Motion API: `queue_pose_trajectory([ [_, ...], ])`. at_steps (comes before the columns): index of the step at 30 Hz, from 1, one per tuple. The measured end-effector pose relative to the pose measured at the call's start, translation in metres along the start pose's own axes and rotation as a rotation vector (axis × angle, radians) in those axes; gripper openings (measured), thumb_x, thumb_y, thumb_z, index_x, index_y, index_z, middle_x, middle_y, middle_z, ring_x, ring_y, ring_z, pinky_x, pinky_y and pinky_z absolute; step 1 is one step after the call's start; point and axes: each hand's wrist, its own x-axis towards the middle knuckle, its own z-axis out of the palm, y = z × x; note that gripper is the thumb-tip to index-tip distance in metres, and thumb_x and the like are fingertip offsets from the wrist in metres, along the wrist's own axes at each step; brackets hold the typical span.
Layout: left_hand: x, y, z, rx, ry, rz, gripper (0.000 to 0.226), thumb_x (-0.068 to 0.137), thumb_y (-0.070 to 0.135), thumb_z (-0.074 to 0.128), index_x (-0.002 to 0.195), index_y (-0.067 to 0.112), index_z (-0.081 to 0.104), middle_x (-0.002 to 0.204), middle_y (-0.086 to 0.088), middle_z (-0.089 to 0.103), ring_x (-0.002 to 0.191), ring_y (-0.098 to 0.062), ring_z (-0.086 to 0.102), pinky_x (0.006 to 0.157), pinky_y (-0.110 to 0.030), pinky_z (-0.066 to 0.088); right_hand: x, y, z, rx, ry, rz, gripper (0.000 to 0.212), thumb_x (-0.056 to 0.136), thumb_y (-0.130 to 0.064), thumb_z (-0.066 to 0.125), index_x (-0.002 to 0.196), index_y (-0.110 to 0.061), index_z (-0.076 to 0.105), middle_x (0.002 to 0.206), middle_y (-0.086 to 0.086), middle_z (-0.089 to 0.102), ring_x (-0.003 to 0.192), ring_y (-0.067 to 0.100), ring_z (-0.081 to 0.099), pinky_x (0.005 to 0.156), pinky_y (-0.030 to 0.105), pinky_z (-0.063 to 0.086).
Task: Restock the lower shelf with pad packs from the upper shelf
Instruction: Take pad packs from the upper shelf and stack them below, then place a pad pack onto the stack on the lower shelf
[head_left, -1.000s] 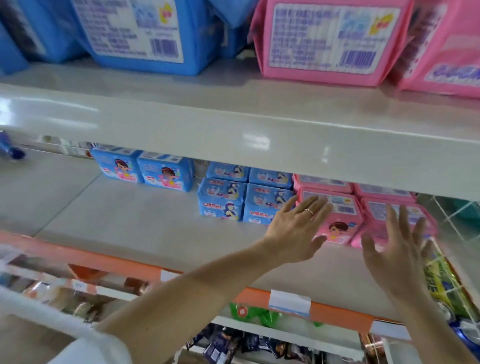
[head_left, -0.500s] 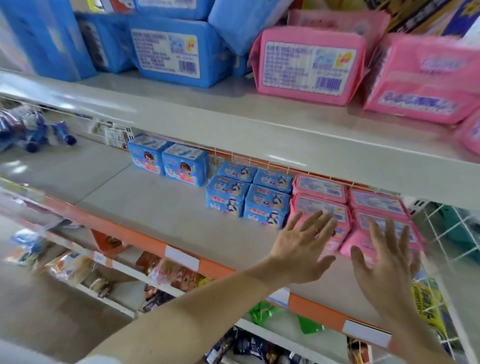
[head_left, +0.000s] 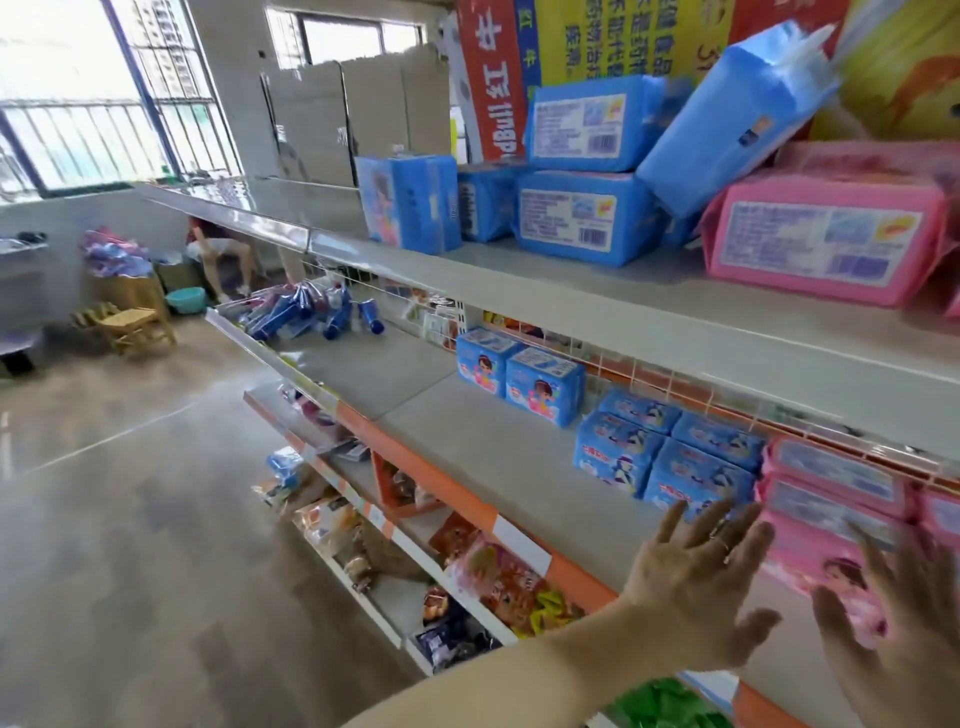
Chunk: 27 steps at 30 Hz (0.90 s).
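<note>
The large pink pad pack (head_left: 826, 244) is lying flat at the front of the upper shelf (head_left: 623, 306), its long axis running along the shelf edge, with blue pad packs (head_left: 587, 215) stacked just beside it to the left (one is leaning tilted on top). Both hands are hovering below, over the lower shelf (head_left: 493, 467), fingers spread and holding nothing. The right hand (head_left: 904, 639) is sitting almost under the pink pack and appears nearer. The left hand (head_left: 696, 587) is lying toward the blue stack. The reach called for is upward.
</note>
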Motion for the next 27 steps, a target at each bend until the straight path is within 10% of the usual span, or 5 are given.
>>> queue_pose_trajectory([
  [11,-0.024,-0.04,-0.029,-0.013,0.078,-0.119,0.098,0.078,0.081,0.001,0.158,0.024,-0.003,0.166,0.005,-0.013,0.149,-0.016,-0.027,0.11,-0.059,-0.029,0.004,-0.057,-0.004,-0.076,-0.089,0.026,0.075,0.083,-0.08,0.019,0.15,-0.047,0.013,0.159,-0.023,-0.02,0.151,0.013,-0.009,0.115,0.065,0.003],
  [16,-0.034,-0.085,-0.045,-0.031,0.175,-0.066,0.09,0.088,0.08,0.022,0.157,0.026,0.002,0.167,0.003,-0.004,0.152,-0.02,-0.017,0.11,-0.063,-0.025,0.004,-0.107,0.007,-0.12,-0.006,0.044,0.08,0.085,-0.082,0.016,0.151,-0.038,0.03,0.162,0.0,0.017,0.151,0.021,0.005,0.116,0.062,0.011],
  [27,-0.088,-0.248,-0.084,-0.052,0.432,-0.019,0.077,0.09,0.078,0.025,0.15,0.029,0.031,0.164,0.003,0.019,0.151,-0.033,0.019,0.11,-0.071,0.021,0.011,-0.269,0.065,-0.092,0.023,0.1,0.076,0.083,-0.082,0.012,0.151,-0.047,0.016,0.162,-0.016,-0.003,0.151,0.011,-0.012,0.119,0.045,-0.009],
])
